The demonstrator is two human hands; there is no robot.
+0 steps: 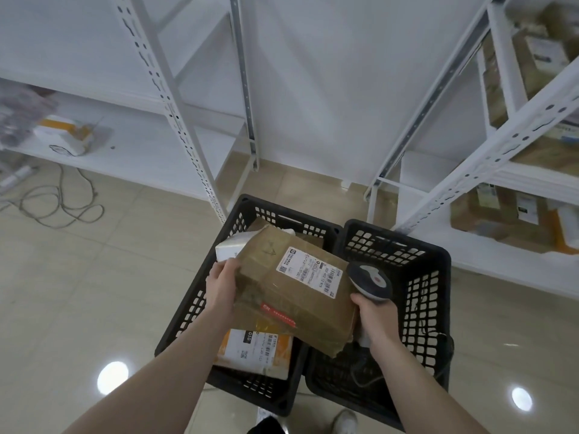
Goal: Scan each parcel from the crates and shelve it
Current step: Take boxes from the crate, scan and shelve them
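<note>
While it is held over the two crates, each thing reads so:
Parcel: brown taped cardboard box [294,292] with white label, lower centre, above black plastic crates [438,277].
Handling: looks stiff and fairly light; the tape may be slippery, so taking it by the edges seems best.
Left hand [221,288]: fingers curled around the box's left edge.
Right hand [374,317]: wrapped around grey handheld scanner [369,281], beside the label.
Left crate: orange-white parcel [253,349] below.
Shelves: white metal racks [513,126], upper right.

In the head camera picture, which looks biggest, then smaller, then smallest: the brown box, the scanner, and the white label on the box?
1. Brown box, held above the crates
2. Scanner
3. White label, which looks close to the scanner in size, so those two are unsure.
</note>
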